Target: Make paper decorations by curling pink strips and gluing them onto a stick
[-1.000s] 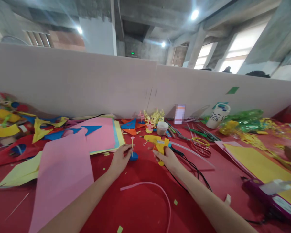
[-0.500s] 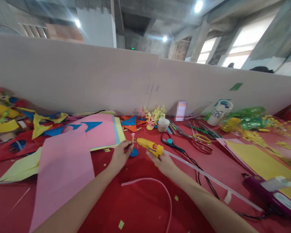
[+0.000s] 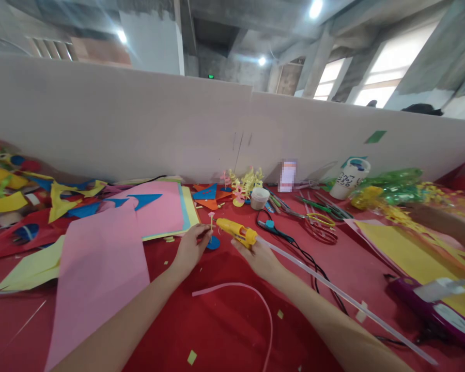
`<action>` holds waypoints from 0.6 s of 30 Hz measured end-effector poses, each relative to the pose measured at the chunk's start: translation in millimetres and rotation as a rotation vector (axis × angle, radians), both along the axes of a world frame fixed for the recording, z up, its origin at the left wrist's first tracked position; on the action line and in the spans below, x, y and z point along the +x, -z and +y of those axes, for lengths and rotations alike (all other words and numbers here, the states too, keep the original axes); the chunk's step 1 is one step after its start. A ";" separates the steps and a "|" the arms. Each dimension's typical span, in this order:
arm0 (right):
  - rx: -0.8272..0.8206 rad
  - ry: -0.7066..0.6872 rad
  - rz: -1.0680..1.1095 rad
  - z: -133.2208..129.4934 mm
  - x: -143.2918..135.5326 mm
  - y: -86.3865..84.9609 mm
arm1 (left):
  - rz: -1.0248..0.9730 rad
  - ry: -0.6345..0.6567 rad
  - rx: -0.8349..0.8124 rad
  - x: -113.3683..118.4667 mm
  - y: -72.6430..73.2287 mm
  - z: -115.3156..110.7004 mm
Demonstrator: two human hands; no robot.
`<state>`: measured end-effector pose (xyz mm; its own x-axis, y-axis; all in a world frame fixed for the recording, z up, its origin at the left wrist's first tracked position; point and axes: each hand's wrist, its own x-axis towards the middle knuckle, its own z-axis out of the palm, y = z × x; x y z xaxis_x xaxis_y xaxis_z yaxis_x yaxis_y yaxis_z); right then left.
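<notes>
Fingers of the left hand (image 3: 192, 248) pinch a thin stick (image 3: 211, 226) at frame centre. Just right, the right hand (image 3: 260, 257) grips a yellow glue gun (image 3: 237, 232).

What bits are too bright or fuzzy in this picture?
Head view: the ceiling lights glare, the window is washed white, and the pale upright thing has blocky edges; the yellow glue gun looks fairly clear.

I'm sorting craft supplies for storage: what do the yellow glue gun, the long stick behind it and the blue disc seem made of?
Glue gun: probably hard plastic, with a slight sheen on its moulded body.
Long stick: likely hot-melt glue, smooth and translucent.
Blue disc: matte, evenly coloured; foam sheet or card, I can't tell which.
</notes>
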<state>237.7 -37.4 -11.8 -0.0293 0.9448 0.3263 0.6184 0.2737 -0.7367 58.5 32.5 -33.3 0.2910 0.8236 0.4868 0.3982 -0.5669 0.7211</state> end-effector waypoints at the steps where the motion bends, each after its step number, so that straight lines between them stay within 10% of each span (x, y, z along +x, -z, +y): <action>1: 0.005 0.000 0.002 0.0 -0.1 0.4 | -0.001 0.000 -0.001 0.1 -0.1 0.0; 18: -0.030 0.000 0.000 -0.4 -1.6 -7.4 | 0.000 0.020 -0.015 0.3 -1.8 -1.1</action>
<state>236.1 -37.8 -4.4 -0.0292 0.9540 0.2983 0.6186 0.2516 -0.7443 58.7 31.4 -31.5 0.3076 0.8248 0.4745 0.3864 -0.5639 0.7298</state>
